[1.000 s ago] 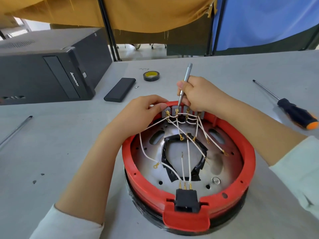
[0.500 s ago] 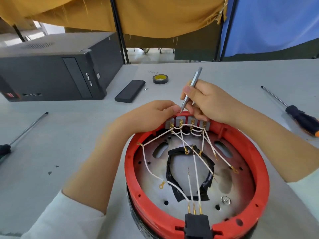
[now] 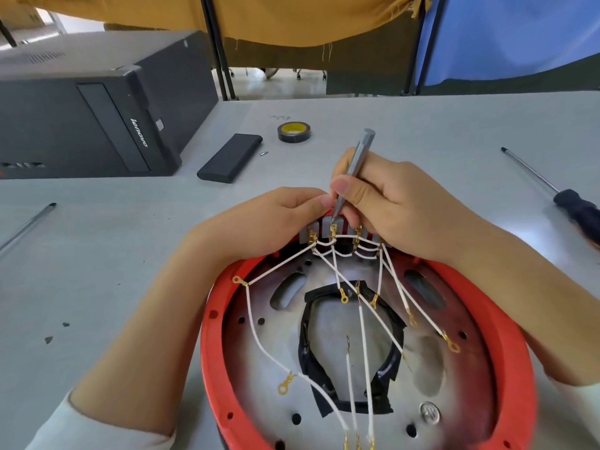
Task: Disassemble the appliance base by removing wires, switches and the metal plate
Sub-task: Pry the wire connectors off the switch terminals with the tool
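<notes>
Lying on the grey table, the red appliance base holds its metal plate under loose white wires; the left hand pinches the grey switches at the far rim; the right hand grips a slim silver screwdriver, tip on a switch.

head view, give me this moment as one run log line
right hand grips thin metal tool, tip at switch row | left hand pinches switches | white wires attached | metal plate in red base
</notes>
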